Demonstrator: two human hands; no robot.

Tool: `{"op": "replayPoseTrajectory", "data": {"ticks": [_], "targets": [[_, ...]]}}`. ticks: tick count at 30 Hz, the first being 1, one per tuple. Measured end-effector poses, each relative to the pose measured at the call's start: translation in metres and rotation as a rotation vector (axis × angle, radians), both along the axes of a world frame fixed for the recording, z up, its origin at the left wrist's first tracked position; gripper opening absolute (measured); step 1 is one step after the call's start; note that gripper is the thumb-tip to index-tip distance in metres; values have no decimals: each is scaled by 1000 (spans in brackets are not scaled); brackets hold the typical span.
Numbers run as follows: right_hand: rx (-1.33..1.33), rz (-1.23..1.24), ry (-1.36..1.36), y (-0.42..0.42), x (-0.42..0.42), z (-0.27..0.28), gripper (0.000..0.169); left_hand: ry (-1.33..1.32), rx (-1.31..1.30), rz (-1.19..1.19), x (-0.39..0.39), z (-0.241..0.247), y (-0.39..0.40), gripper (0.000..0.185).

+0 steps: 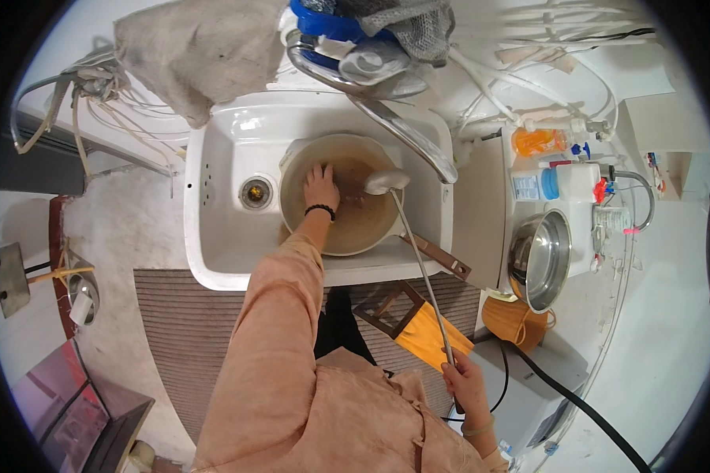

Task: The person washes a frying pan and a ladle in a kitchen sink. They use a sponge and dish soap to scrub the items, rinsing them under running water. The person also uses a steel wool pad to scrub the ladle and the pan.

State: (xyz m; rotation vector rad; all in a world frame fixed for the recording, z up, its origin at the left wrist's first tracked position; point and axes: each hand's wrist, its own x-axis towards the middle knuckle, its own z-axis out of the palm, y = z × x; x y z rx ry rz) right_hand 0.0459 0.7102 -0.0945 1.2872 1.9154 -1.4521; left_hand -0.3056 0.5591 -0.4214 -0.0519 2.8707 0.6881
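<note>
In the white sink basin (225,242) sits a large beige pan (343,142) holding cloudy brownish water. My left hand (321,192) reaches palm down into its left side, fingers slightly apart; what lies under the palm is hidden. A dark beaded bracelet (319,208) circles that wrist. With my right hand (466,381) I grip the lower end of a long-handled metal ladle (423,266). The ladle's bowl (387,182) is over the pan's right side, appearing face down. The pan's brown handle (441,257) points toward the lower right, across the sink rim.
A chrome faucet (414,136) arches over the sink's right side. Left of the pan, the drain strainer (255,193) holds yellow scraps. A steel bowl (541,260) and bottles (559,182) stand at right. Below are a yellow-covered stool (426,334), striped mat (171,331) and black hose (574,402).
</note>
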Motion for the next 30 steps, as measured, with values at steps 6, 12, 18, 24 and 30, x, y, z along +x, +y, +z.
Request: {"op": "replayPoseTrajectory", "data": {"ticks": [6,12,18,24,30], "targets": [[-4,70,21,13,-4,-13,36,-128,36,188,-19,0,-2,43],[-24,100,-4,16,-20,-17,37,-171,-186,24,-13,11,-15,45],[-66,119,19,15,-32,-21,37,-273,-69,-65,-25,9,-21,40],[-74,124,-3,19,-36,-27,34,-72,359,290,-16,9,-23,32],[272,554,146,28,-33,-33,35,479,546,-176,6,82,7,30]]}}
